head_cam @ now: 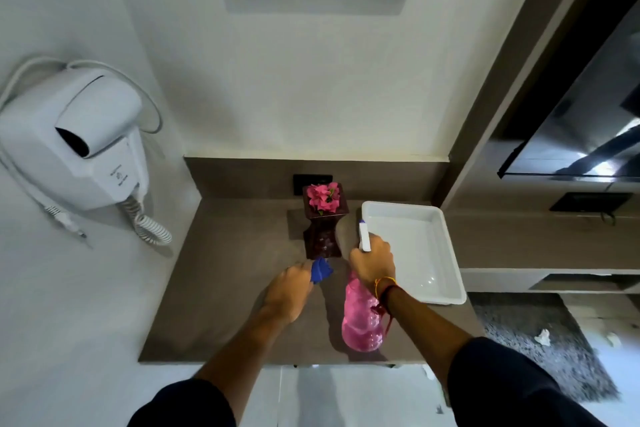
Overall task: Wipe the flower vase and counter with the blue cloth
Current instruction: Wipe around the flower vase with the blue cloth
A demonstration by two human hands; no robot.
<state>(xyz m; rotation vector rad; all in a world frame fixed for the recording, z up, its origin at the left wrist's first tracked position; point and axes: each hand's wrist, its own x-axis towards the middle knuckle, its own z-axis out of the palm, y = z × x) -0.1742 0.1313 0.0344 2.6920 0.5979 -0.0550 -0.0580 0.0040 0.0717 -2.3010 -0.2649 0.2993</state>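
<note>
A dark maroon flower vase (322, 236) with pink flowers (323, 197) stands upright at the back middle of the brown counter (228, 274). My left hand (289, 291) is closed on a bunched blue cloth (321, 270), which sits just in front of the vase's base. My right hand (372, 262) grips the white trigger head of a pink spray bottle (360, 319), its nozzle (363, 234) pointing toward the vase. The bottle tilts, its base near the counter's front edge.
A white rectangular tray (440, 218) lies on the counter right of the vase. A wall-mounted white hair dryer (86, 142) with a coiled cord hangs at the left. A dark socket plate (301, 182) sits behind the vase. A grey rug (540, 343) covers the floor at the right.
</note>
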